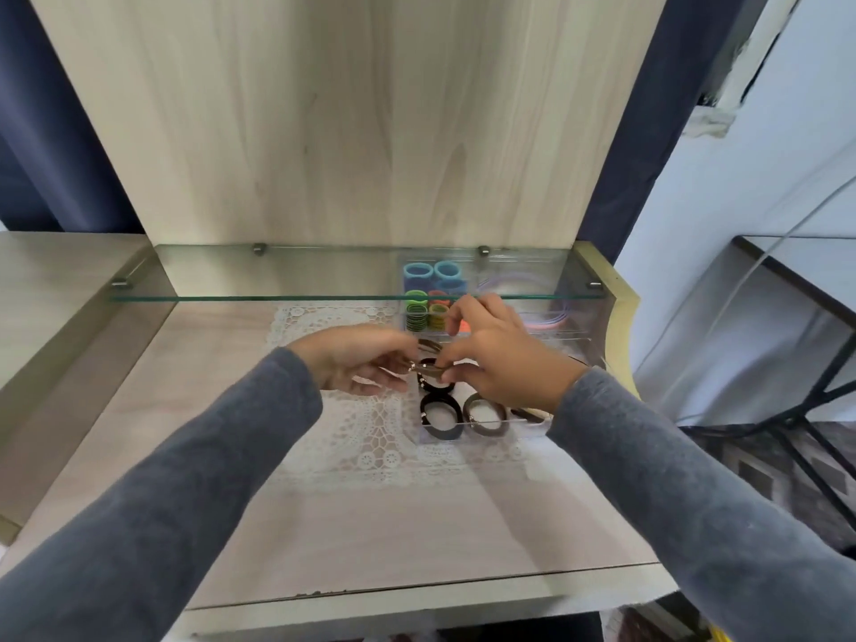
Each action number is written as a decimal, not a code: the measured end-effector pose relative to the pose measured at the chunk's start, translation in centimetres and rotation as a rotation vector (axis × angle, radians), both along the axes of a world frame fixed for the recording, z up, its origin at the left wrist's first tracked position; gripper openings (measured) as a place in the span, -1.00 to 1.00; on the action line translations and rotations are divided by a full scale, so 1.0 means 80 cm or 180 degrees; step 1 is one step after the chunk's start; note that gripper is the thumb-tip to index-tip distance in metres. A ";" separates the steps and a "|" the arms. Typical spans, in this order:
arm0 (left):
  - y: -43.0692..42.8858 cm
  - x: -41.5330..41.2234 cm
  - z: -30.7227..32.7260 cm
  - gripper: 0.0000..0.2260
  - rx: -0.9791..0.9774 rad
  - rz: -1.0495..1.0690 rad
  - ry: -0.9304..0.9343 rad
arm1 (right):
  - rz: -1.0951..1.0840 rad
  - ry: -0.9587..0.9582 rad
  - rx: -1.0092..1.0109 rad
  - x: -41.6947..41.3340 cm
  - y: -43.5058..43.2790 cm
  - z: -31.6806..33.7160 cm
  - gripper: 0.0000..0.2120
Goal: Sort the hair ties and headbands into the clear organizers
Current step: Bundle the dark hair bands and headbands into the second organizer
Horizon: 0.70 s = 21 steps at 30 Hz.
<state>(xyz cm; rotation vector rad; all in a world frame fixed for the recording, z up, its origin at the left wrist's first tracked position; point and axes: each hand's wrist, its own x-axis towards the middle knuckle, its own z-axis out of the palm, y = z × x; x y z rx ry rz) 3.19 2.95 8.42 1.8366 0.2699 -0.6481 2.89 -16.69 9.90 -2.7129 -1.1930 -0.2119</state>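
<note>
Head view: the left hand (366,363) and right hand (502,359) each pinch one dark hair tie (428,367) just above the clear organizer (463,428), over its back-left part. It is best lowered flat beside the sorted ties (440,412) inside the organizer, loosening both pinches together.

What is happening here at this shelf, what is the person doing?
A person in grey sleeves is sorting hair ties. The left hand and the right hand pinch one dark tie just above the front organizer, where other ties already lie. Behind it, under the glass shelf, coloured ties fill another organizer, with headbands to their right.
</note>
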 end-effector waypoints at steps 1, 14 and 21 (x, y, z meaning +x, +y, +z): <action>-0.010 0.003 0.000 -0.86 0.0221 -0.0080 -0.0033 | 0.0004 -0.0016 -0.0087 0.000 -0.008 0.001 -0.82; -0.080 0.048 0.006 -0.87 0.1425 -0.0644 -0.0588 | -0.0083 -0.0702 0.0002 0.014 -0.056 -0.029 -0.91; -0.088 0.055 -0.019 -0.84 0.1618 -0.0659 -0.0886 | -0.0265 -0.0764 0.0028 0.029 -0.065 -0.051 -0.89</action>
